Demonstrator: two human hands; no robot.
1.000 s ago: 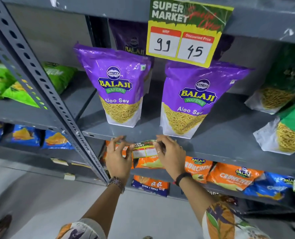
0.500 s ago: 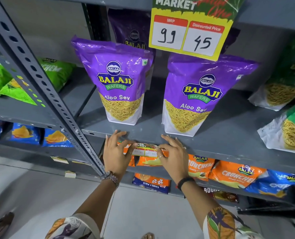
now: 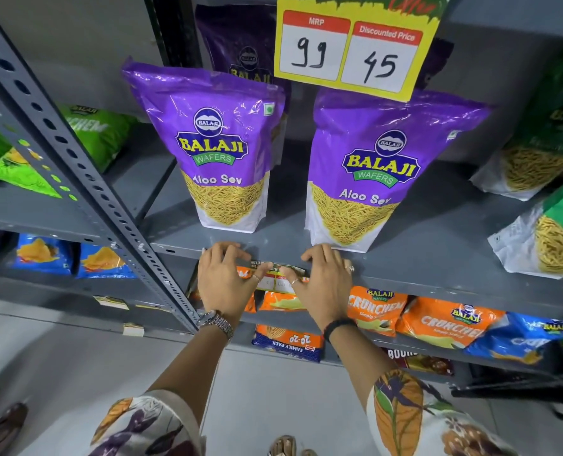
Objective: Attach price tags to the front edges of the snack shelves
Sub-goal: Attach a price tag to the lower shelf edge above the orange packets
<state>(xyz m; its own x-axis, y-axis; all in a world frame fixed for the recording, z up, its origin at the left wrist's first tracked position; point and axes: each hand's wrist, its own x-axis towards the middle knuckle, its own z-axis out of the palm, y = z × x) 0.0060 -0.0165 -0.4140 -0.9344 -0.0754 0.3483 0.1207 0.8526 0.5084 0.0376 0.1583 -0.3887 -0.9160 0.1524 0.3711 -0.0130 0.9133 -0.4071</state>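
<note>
A slotted grey post (image 3: 76,166) is slanting down the left. Just right of it, the left hand (image 3: 224,281) is lying flat with fingers spread over the front edge of the shelf (image 3: 438,281), its thumb pressing one end of a small price tag (image 3: 275,278). The tag is sitting against that edge, its print too blurred to read. The right hand (image 3: 322,284) is pressing the other end, fingers likewise spread. Above, two purple bags (image 3: 221,149) are standing upright, and a yellow price card (image 3: 355,47) is hanging over them.
</note>
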